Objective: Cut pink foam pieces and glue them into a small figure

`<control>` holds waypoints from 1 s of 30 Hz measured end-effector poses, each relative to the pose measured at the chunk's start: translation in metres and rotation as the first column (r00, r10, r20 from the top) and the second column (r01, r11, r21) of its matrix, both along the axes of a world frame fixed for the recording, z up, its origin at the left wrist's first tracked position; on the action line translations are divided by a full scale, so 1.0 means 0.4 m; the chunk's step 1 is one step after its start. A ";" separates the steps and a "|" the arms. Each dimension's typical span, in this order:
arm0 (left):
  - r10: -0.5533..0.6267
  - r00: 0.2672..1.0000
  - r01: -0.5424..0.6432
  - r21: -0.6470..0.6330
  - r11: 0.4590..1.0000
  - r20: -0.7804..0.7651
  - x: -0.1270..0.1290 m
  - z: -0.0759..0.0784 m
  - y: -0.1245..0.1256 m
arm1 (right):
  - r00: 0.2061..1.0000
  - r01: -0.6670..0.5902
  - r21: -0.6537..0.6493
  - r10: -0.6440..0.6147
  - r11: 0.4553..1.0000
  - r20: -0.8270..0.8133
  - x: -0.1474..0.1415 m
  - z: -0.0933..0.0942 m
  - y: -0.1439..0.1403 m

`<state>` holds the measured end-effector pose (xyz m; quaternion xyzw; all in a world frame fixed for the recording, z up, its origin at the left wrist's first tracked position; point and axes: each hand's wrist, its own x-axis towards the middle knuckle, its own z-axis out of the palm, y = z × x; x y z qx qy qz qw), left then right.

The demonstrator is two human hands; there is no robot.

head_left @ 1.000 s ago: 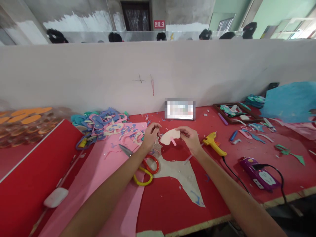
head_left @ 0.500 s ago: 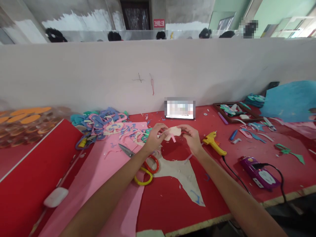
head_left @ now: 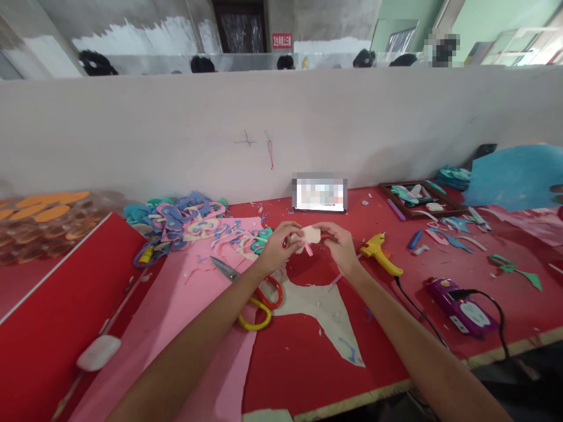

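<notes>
Between my two hands, above the table, is a small cream foam cutout with a pink strip hanging below it. My left hand is closed on its left side. The fingers of my right hand pinch its right edge. Under my left forearm lie scissors with one red and one yellow handle loop. A cream foam sheet with a curved cut edge lies below the hands. To the right of my right hand rests a yellow glue gun.
Foam cutouts are heaped at the left on a pink sheet. A phone leans against the white partition. At the right are a purple power strip with a black cable and a wooden tray.
The cream cutout has tilted slightly in my fingers and its pink strip sits a little lower. Both hands keep their grip in nearly the same place.
</notes>
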<state>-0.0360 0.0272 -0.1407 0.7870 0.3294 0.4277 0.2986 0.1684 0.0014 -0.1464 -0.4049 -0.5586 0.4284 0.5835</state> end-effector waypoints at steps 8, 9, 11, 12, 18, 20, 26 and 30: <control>-0.006 1.000 0.006 -0.014 1.000 -0.012 0.003 -0.002 -0.001 | 1.000 -0.012 -0.006 0.012 1.000 -0.007 0.001 -0.003 0.002; 0.000 1.000 0.000 -0.018 1.000 -0.014 0.004 -0.001 -0.001 | 1.000 -0.017 -0.006 0.017 1.000 -0.005 0.001 -0.003 0.002; 0.016 1.000 -0.017 -0.028 0.999 -0.018 0.004 0.000 0.000 | 1.000 -0.021 -0.009 0.021 1.000 0.002 0.001 -0.003 0.001; 0.023 1.000 -0.024 -0.035 0.999 -0.018 0.004 0.001 0.000 | 1.000 -0.020 -0.011 0.020 1.000 0.006 0.001 -0.003 0.000; 0.084 0.995 -0.075 -0.163 0.984 0.053 0.003 -0.007 -0.002 | 0.999 -0.015 0.004 0.015 1.000 0.030 0.001 0.005 -0.004; 0.099 0.993 -0.085 -0.185 0.979 0.067 0.003 -0.011 -0.004 | 0.999 -0.027 0.016 0.026 1.000 0.042 0.000 0.007 -0.006; 0.056 0.996 -0.040 -0.216 0.976 0.068 0.007 -0.012 -0.006 | 0.998 -0.024 0.031 0.022 0.999 0.054 -0.004 0.008 -0.009; 0.058 0.996 -0.039 -0.233 0.972 0.071 0.007 -0.007 -0.008 | 0.998 -0.027 0.028 0.026 0.999 0.053 -0.003 0.009 -0.010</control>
